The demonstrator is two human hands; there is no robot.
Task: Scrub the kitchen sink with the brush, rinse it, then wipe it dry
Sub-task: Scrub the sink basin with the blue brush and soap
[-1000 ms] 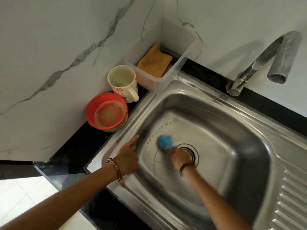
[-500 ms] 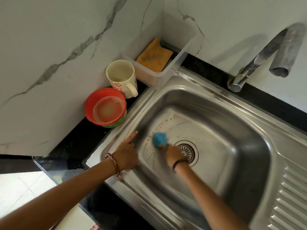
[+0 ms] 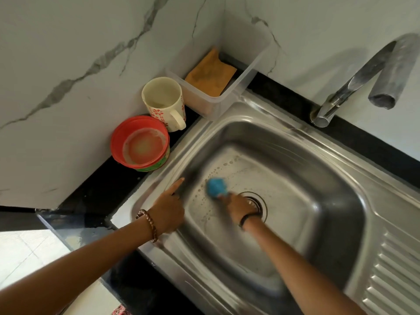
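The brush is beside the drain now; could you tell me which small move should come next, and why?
Probably sweep the blue brush, held in the right hand, leftward across the basin floor of the sink: soapy droplets still sit there, and the tap runs no water.

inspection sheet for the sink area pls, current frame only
Surface: steel sink, droplets on the basin floor; black counter.
Job's things: blue brush on the basin floor beside the drain; tap, no water seen.
Clutter: mug, red bowl, clear tub holding an orange cloth.
Grippers: right hand grips the brush; left hand at the sink's edge, forefinger extended.
Cables: nothing seen.
Surroundings: marble wall.
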